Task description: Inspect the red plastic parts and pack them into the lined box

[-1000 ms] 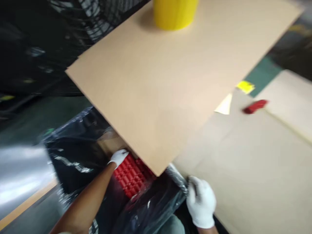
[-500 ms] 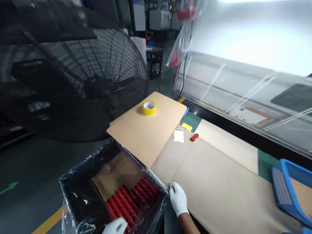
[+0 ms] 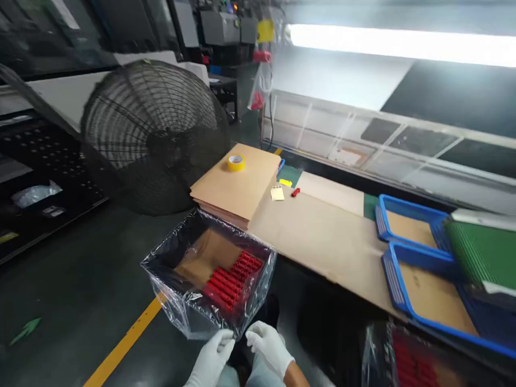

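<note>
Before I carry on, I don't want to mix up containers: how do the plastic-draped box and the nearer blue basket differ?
The plastic-draped box has clear film over its rim and sides; the nearer blue basket is uncovered. The box stands beside the table, while the basket sits on it. The box holds rows of red parts; the basket's visible part shows a brown sheet. Both are open-topped.

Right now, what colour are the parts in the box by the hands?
The parts are red; see head view.
</note>
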`<state>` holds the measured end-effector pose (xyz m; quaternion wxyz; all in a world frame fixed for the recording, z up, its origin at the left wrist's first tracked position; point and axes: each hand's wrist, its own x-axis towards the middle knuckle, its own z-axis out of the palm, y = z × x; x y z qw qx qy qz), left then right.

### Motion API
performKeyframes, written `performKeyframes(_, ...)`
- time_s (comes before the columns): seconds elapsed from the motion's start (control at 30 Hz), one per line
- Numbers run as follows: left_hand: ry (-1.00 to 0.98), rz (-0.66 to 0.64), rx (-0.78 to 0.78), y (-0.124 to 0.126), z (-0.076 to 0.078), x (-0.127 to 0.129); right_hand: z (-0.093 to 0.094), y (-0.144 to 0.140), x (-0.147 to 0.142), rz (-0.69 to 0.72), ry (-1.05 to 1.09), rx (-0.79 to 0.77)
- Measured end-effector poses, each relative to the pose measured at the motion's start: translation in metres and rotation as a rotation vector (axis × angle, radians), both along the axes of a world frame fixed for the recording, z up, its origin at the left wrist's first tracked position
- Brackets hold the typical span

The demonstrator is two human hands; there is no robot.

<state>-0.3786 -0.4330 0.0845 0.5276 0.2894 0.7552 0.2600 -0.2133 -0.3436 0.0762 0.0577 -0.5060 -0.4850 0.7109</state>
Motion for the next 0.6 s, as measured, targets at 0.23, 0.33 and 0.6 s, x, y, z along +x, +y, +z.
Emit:
performKeyframes(0.23, 0.114, -0.3, -0.026, 0.012, -0.007, 0.03, -0.034, -0.02, 0.034, -0.141, 0.036, -0.108)
performKeyframes(0.33, 0.487, -0.51, 0.027, 0.035, -0.018, 0.055, -0.053, -0.014, 0.071, -0.254, -0.032, -0.085)
performKeyframes(0.6, 0.838, -1.517, -0.008, 0.171, -0.092, 0.152, -0.099, -0.023, 0.192, -0.37, -0.066, -0.275)
